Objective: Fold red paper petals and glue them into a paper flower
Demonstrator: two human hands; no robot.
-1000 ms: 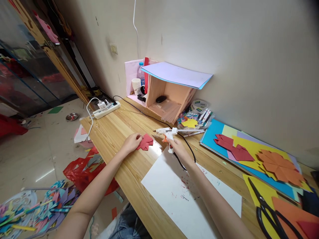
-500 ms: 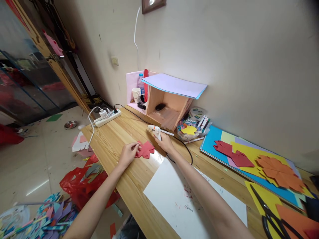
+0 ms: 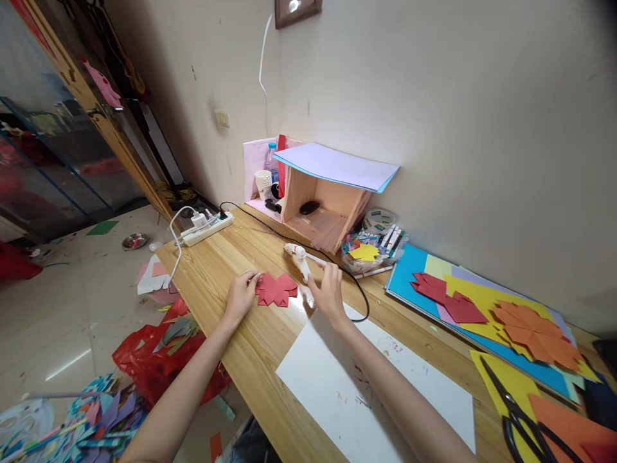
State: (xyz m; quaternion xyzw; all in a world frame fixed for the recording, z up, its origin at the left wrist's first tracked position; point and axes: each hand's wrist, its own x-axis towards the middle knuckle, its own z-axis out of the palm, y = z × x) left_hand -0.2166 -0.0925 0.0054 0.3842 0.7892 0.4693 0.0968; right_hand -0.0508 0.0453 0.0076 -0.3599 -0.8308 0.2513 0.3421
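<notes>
Under my left hand is a red folded paper piece with notched edges, lying on the wooden table. My left thumb and fingers pinch its left edge. Just right of it is a white hot glue gun, its nozzle pointing left and its handle towards me. My right hand is closed at the gun's rear, thumb by the handle and bent fingers at the white glue stick. The exact finger contact there is partly hidden. A white sheet with paint marks lies below my right forearm.
A power strip sits at the table's far left; a black cord loops beside my right hand. Behind stand a cardboard box and a bag of markers. Coloured sheets and black scissors lie right.
My right hand has shifted right and back along the glue gun, leaving its handle more exposed. My left hand and the red paper have moved slightly left, and the paper lies flatter.
</notes>
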